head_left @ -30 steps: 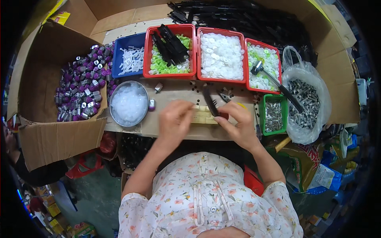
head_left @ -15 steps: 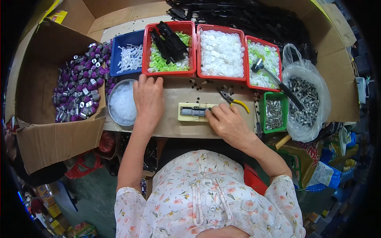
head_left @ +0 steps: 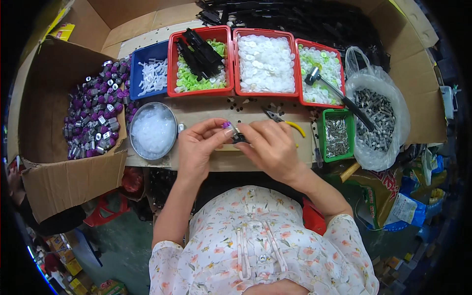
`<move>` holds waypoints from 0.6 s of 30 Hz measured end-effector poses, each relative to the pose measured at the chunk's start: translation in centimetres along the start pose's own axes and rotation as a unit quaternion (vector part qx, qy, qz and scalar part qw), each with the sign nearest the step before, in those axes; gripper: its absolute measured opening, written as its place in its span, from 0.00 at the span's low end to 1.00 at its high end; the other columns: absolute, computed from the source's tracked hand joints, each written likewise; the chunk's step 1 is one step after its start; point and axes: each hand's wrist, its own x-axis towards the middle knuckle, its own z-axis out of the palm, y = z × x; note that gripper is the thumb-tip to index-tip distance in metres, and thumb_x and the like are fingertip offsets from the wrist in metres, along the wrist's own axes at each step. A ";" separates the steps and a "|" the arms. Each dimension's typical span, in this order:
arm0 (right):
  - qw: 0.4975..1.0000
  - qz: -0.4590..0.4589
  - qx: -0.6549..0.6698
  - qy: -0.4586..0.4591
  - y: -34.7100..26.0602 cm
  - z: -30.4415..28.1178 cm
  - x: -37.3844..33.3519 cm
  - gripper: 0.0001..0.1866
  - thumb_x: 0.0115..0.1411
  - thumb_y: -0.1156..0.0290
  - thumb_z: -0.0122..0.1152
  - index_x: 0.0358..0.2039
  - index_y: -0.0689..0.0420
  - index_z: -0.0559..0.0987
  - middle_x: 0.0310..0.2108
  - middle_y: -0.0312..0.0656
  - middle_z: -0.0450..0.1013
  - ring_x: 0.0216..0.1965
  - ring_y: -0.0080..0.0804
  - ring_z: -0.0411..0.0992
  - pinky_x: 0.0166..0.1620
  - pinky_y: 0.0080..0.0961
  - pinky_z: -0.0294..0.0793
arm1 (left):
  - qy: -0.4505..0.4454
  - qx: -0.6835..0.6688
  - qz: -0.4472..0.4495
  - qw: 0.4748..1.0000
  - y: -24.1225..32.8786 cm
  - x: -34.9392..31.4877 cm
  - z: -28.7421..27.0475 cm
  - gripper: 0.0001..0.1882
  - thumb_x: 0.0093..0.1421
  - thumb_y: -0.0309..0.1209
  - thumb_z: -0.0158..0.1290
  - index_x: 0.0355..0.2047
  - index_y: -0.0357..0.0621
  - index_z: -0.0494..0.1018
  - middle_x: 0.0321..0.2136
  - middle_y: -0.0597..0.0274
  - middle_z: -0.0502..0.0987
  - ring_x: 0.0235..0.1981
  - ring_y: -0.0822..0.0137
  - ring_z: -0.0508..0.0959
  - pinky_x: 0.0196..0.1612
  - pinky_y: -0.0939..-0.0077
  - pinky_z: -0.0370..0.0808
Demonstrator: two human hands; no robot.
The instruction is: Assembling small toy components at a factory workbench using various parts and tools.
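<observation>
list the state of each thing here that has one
Left hand: pinching purple part
Right hand: pinching black part
Cardboard box: open, partly filled
Blue bin: uncovered, partly filled
Red bins: uncovered, filled
Round bowl: uncovered, filled
Green bin: uncovered, holding metal pins
Plastic bag: open, holding grey parts
Hammer: lying across rightmost red bin and plastic bag
Pliers: lying down, partly behind right hand

Left of the green tray, the table gives passage, broken by pliers and right hand. A hammer slants past the tray's far-right corner; a plastic bag blocks its right.
</observation>
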 end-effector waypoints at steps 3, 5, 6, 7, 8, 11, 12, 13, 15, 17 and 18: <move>1.000 -0.007 -0.028 0.010 -0.3 1.3 -0.1 0.19 0.49 0.70 0.71 0.42 0.58 0.78 0.34 0.37 0.75 0.34 0.31 0.74 0.37 0.29 0.64 | 0.026 -0.038 0.004 0.999 -0.8 -0.3 0.4 0.11 0.57 0.24 0.63 0.41 0.34 0.79 0.32 0.62 0.82 0.30 0.77 0.80 0.35 0.86 0.74; 1.000 -0.001 -0.018 0.008 -0.4 1.5 -0.1 0.18 0.49 0.70 0.71 0.41 0.58 0.78 0.34 0.37 0.75 0.34 0.32 0.74 0.37 0.29 0.64 | 0.033 -0.038 0.021 0.998 -1.0 -0.5 0.5 0.11 0.58 0.25 0.63 0.40 0.34 0.79 0.31 0.63 0.82 0.29 0.78 0.80 0.33 0.87 0.74; 1.000 0.007 -0.007 0.006 -0.5 1.6 -0.1 0.18 0.49 0.71 0.71 0.41 0.58 0.78 0.34 0.37 0.75 0.34 0.32 0.74 0.36 0.29 0.64 | 0.039 -0.028 0.029 0.998 -1.2 -0.6 0.2 0.10 0.58 0.24 0.62 0.39 0.34 0.79 0.31 0.61 0.82 0.29 0.75 0.81 0.33 0.86 0.75; 1.000 0.005 -0.007 0.003 -0.4 1.8 -0.1 0.18 0.49 0.71 0.71 0.41 0.58 0.78 0.34 0.37 0.75 0.34 0.32 0.74 0.36 0.29 0.64 | 0.046 -0.017 0.037 0.998 -1.2 -0.7 0.0 0.08 0.59 0.24 0.62 0.38 0.33 0.79 0.31 0.60 0.82 0.29 0.73 0.81 0.33 0.85 0.77; 0.999 0.024 0.029 -0.009 -0.2 1.9 -0.2 0.17 0.49 0.71 0.71 0.40 0.57 0.79 0.34 0.37 0.75 0.34 0.33 0.74 0.36 0.29 0.63 | 0.047 -0.019 0.037 0.998 -1.2 -0.8 -0.2 0.08 0.59 0.24 0.62 0.38 0.33 0.79 0.31 0.60 0.82 0.29 0.73 0.81 0.33 0.85 0.77; 0.994 0.049 0.083 -0.046 0.4 2.1 -0.3 0.15 0.49 0.70 0.70 0.38 0.56 0.79 0.32 0.37 0.74 0.34 0.35 0.73 0.36 0.31 0.63 | 0.052 0.044 0.039 0.997 -1.3 -1.3 -1.2 0.07 0.60 0.26 0.61 0.36 0.33 0.80 0.31 0.60 0.82 0.27 0.74 0.80 0.34 0.85 0.76; 0.991 0.057 0.100 -0.070 0.6 2.2 -0.2 0.14 0.49 0.70 0.70 0.37 0.55 0.79 0.32 0.38 0.73 0.34 0.36 0.72 0.36 0.31 0.64 | 0.086 0.101 0.069 0.989 -1.5 -1.4 -1.6 0.07 0.60 0.26 0.61 0.35 0.33 0.80 0.32 0.60 0.82 0.29 0.74 0.80 0.35 0.83 0.75; 0.991 0.057 0.101 -0.070 0.8 2.4 -0.2 0.14 0.49 0.70 0.70 0.37 0.55 0.79 0.32 0.38 0.73 0.34 0.36 0.72 0.36 0.31 0.64 | 0.120 0.158 0.099 0.975 -1.7 -1.5 -1.9 0.07 0.60 0.26 0.62 0.34 0.34 0.80 0.32 0.61 0.82 0.30 0.74 0.79 0.36 0.82 0.75; 0.989 0.047 0.097 -0.105 1.1 2.9 -0.2 0.12 0.51 0.68 0.69 0.36 0.54 0.79 0.31 0.38 0.70 0.36 0.37 0.70 0.38 0.34 0.64 | 0.124 0.245 0.162 0.948 -0.6 -1.9 -1.9 0.06 0.59 0.26 0.62 0.34 0.33 0.80 0.32 0.60 0.82 0.32 0.72 0.79 0.36 0.80 0.74; 0.988 0.038 0.082 -0.127 1.1 3.0 -0.1 0.12 0.51 0.68 0.68 0.36 0.54 0.79 0.31 0.38 0.69 0.37 0.37 0.70 0.40 0.36 0.64 | 0.126 0.331 0.223 0.908 -0.4 -2.0 -1.8 0.06 0.59 0.25 0.61 0.33 0.33 0.80 0.32 0.59 0.82 0.34 0.71 0.79 0.37 0.78 0.74; 0.986 0.029 0.066 -0.148 1.1 3.1 0.0 0.11 0.52 0.67 0.67 0.36 0.54 0.79 0.32 0.38 0.69 0.38 0.38 0.69 0.42 0.37 0.64 | 0.115 0.368 0.273 0.881 -0.6 -2.1 -1.9 0.05 0.57 0.24 0.62 0.33 0.33 0.80 0.32 0.57 0.81 0.35 0.67 0.79 0.38 0.75 0.74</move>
